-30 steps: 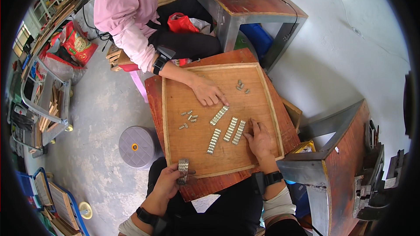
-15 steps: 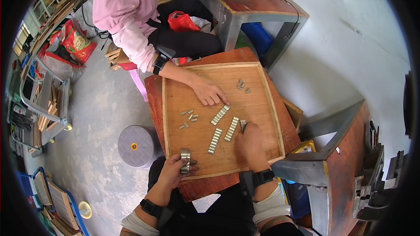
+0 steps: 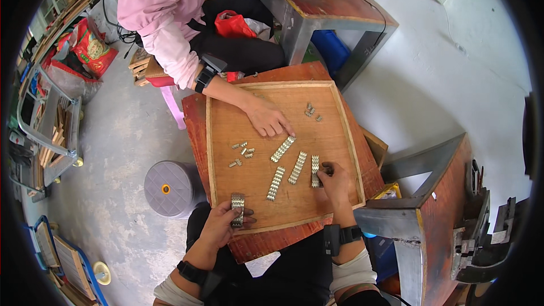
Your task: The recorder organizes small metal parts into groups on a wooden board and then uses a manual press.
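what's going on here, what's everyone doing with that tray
Two people are at a shallow wooden tray. One person's left hand holds a metal link strip over the tray's near left corner; their right hand has its fingers at the rightmost strip in it. The co-worker's hand reaches another strip's far end. Two more strips lie nearby.

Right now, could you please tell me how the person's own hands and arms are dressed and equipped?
The left hand and right hand are both bare, without gloves. Each wrist wears a black strap with a dark, boxy unit. Off-white sleeves end partway along the forearms. I can make out no cables or markings on them.
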